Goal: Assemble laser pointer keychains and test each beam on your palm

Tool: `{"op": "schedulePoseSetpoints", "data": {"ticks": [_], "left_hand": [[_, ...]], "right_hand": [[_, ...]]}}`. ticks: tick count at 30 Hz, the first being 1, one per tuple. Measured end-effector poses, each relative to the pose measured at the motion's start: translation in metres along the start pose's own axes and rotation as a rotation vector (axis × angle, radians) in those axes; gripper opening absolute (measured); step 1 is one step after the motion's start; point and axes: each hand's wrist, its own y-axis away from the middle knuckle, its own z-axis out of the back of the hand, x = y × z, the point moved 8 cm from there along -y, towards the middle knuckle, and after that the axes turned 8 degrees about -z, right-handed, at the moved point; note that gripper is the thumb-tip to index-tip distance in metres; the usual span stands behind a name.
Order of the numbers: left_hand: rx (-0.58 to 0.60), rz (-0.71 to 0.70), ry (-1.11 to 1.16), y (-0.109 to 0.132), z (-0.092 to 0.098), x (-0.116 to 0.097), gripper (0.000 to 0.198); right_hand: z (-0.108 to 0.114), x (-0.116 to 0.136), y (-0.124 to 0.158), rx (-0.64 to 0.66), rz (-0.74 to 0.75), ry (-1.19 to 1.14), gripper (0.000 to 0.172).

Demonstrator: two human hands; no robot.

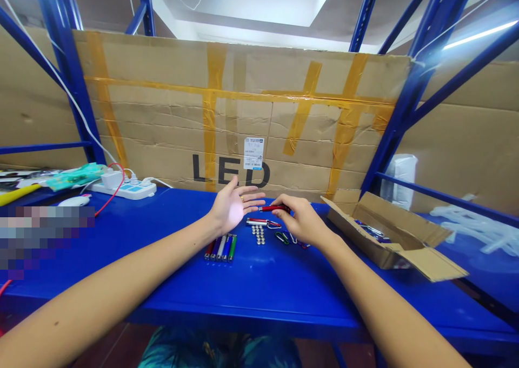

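Red tube [266, 209] glossy, metallic; discs [258, 235] shiny metal; table [284, 287] smooth, glossy; box [359, 242] matt cardboard.

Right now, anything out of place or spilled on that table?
Nothing looks spilled. The clips near the right hand look untidy: they lie jumbled, while the silver discs and colored tubes sit in neat rows.

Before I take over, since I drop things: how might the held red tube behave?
The held red tube looks stiff, its visible length being straight. Its shiny surface may feel slippery. Slim and seemingly round, it could roll if set down.
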Motion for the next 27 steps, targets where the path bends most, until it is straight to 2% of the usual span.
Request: {"op": "schedulePoseSetpoints", "data": {"ticks": [6,14,22,27], "left_hand": [[0.020,-0.001,-0.047,0.001,-0.002,0.001,0.072],[0.018,0.016,0.056,0.001,-0.002,0.004,0.066],[-0.004,0.045,0.154,0.000,-0.002,0.008,0.063],[-0.001,0.046,0.181,-0.001,-0.001,0.011,0.061]], "right_hand": [[0.005,-0.005,-0.001,-0.044,-0.032,-0.054,0.011],[0.004,0.000,-0.001,-0.048,-0.002,-0.028,0.011],[0.014,0.003,0.000,-0.116,0.049,-0.055,0.010],[0.013,0.003,-0.001,-0.092,0.057,-0.062,0.010]]}}
